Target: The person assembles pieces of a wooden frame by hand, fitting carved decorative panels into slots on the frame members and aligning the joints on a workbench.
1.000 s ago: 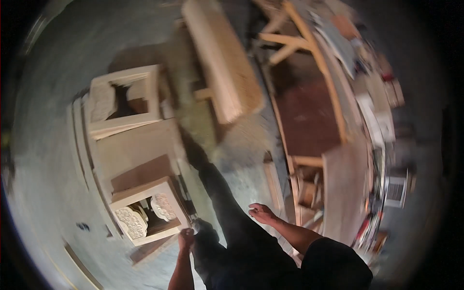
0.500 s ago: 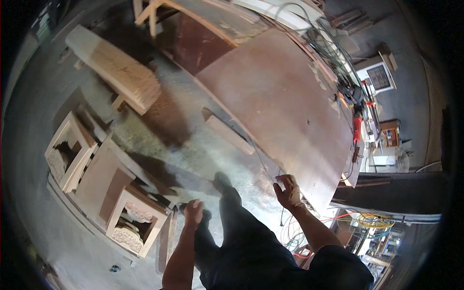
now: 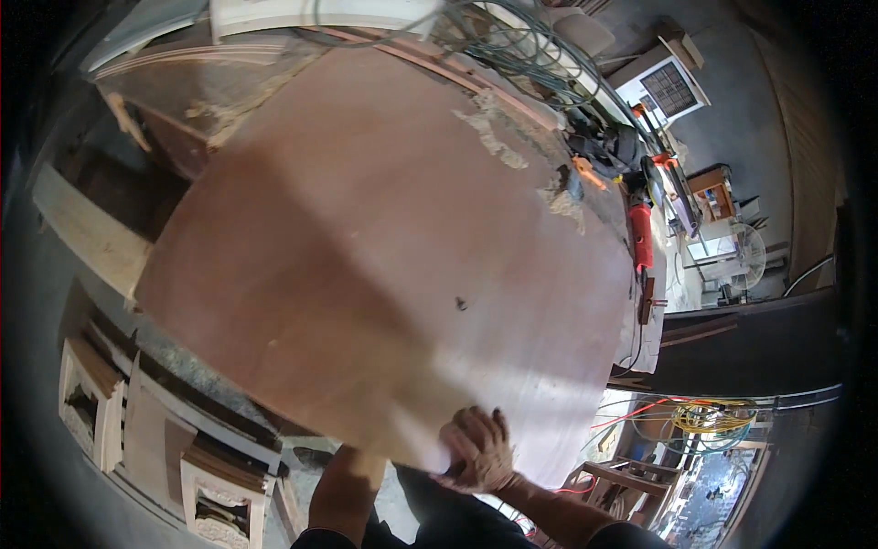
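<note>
A large reddish-brown wooden board spreads out before me, its near edge close to my body. At this edge my right hand grips the board, its bent fingers over the top face. My left forearm reaches up to the same edge, farther left. Beneath the board my left hand is hidden, so its fingers do not show. A small dark mark is on the board's face.
A red power tool and an orange-handled tool lie beyond the board's right side. Coiled hoses run along the back. Carved pale wooden frames stand on the floor at lower left. A fan stands far right.
The board now fills much more of the view and covers the floor ahead of me. My right hand has come onto its near edge; my left hand has passed under it.
</note>
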The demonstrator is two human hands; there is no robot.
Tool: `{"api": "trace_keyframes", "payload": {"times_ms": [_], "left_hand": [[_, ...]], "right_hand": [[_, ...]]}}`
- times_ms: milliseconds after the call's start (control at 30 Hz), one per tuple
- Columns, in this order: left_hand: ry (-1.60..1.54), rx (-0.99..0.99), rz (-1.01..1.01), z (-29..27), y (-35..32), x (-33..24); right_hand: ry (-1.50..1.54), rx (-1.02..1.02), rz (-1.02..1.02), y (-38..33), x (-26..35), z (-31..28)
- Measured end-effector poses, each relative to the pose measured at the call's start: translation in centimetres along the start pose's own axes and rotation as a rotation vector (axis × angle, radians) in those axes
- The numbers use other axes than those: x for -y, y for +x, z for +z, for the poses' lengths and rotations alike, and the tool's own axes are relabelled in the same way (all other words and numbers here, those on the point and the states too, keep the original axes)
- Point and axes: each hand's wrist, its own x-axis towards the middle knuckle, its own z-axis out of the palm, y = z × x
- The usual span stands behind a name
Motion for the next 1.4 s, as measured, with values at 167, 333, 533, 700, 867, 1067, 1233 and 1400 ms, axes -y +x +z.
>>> {"api": "trace_keyframes", "payload": {"times_ms": [167, 333, 533, 700, 867, 1067, 1233, 1400], "left_hand": [[0.033, -0.076, -0.049, 2.2, 2.4, 1.8], [0.047, -0.115, -0.063, 3.0, 3.4, 2.2], [0.035, -0.139, -0.069, 2.6, 4.3, 2.7], [0.025, -0.139, -0.084, 2.6, 5.1, 3.0], [0.027, -0.132, -0.105, 2.6, 5.6, 3.4], [0.026, -0.120, -0.116, 3.2, 6.3, 4.0], [0.028, -0.116, -0.121, 2.8, 6.6, 3.3], [0.044, -0.148, -0.178, -1.3, 2.0, 2.6]], "right_hand": [[0.122, -0.148, 0.049, 2.1, -0.1, -1.8], [-0.023, -0.190, 0.028, 1.2, -0.4, -0.7], [-0.007, -0.099, 0.044, -0.4, -1.0, 0.6], [-0.051, -0.103, 0.099, -0.4, -0.1, 1.0], [-0.031, -0.124, 0.070, -0.1, 0.2, 0.9], [-0.050, -0.166, 0.070, -0.3, 0.5, 0.8], [-0.049, -0.124, 0.088, -0.2, 0.2, 0.2], [-0.055, -0.044, -0.013, 0.3, -0.8, -0.3]]}}
